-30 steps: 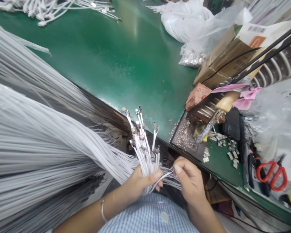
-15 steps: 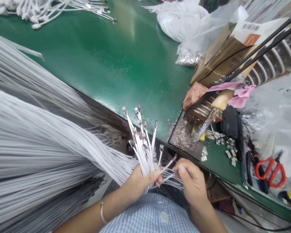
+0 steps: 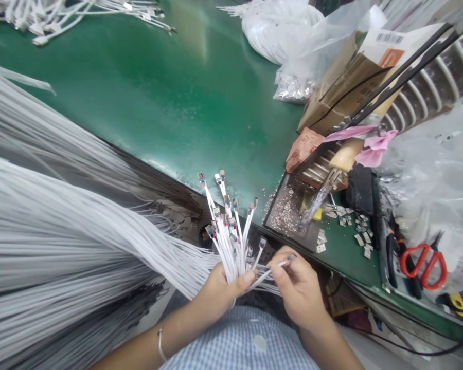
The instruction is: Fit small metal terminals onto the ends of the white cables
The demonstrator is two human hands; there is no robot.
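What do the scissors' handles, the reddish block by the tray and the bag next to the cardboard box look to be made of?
Scissors' handles: probably plastic, going by the smooth, even red.
Reddish block: brick or rough stone, judging by its coarse, matte, uneven faces.
Bag: thin clear plastic, since silvery bits show through.

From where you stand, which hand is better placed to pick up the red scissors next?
Probably the right hand: it is nearer the scissors and pinches just one cable end, while the left hand grips a whole bunch of cables.
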